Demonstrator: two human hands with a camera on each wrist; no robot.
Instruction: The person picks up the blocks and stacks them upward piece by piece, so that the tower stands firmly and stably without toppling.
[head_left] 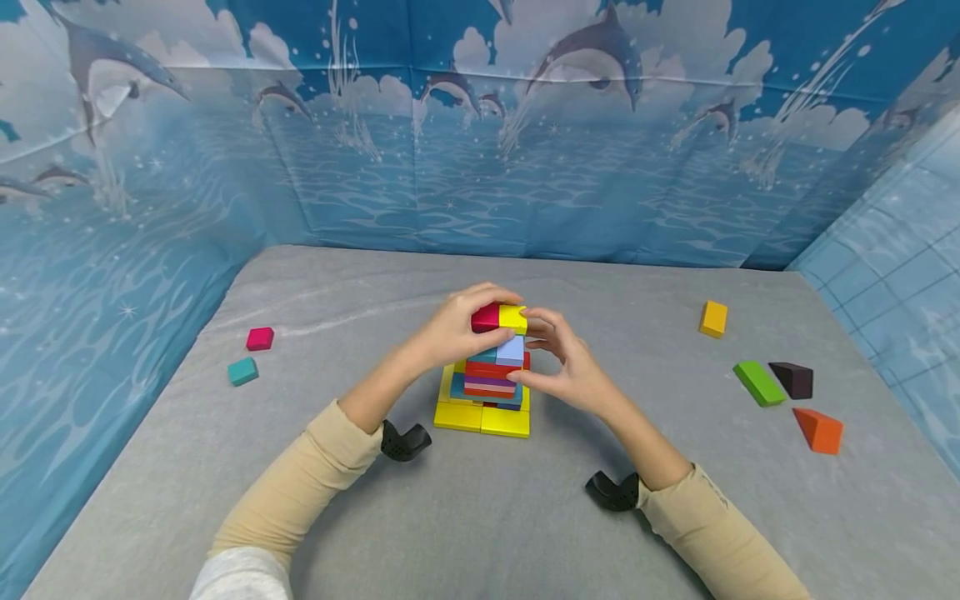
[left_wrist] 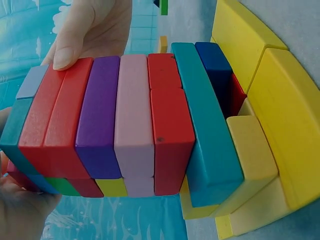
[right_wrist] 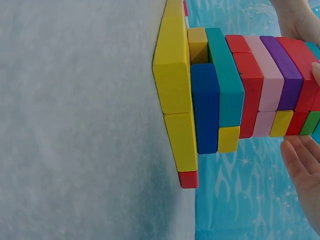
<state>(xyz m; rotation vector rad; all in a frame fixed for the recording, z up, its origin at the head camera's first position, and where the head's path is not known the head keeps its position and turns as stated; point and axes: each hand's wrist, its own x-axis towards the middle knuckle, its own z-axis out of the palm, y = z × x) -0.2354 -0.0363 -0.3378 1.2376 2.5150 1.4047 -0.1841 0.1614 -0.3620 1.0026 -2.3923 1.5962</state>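
A tower of stacked colored wooden blocks [head_left: 492,368] stands on a wider yellow block base [head_left: 506,422]. At its top left my left hand [head_left: 459,323] pinches a crimson block [head_left: 485,317], thumb in front and fingers over the upper side. A yellow block [head_left: 513,318] sits right beside it. My right hand [head_left: 564,367] is spread along the tower's right side, its thumb on the front of a red block [left_wrist: 67,115] in the left wrist view. Its other fingers [right_wrist: 300,159] lie by the tower's right side in the right wrist view.
On the grey cloth to the left lie a pink block [head_left: 259,338] and a teal block [head_left: 243,372]. To the right are a yellow-orange block [head_left: 713,319], a green block [head_left: 759,383], a dark block [head_left: 793,380] and an orange wedge [head_left: 819,431]. A dolphin-print curtain [head_left: 450,167] hangs behind.
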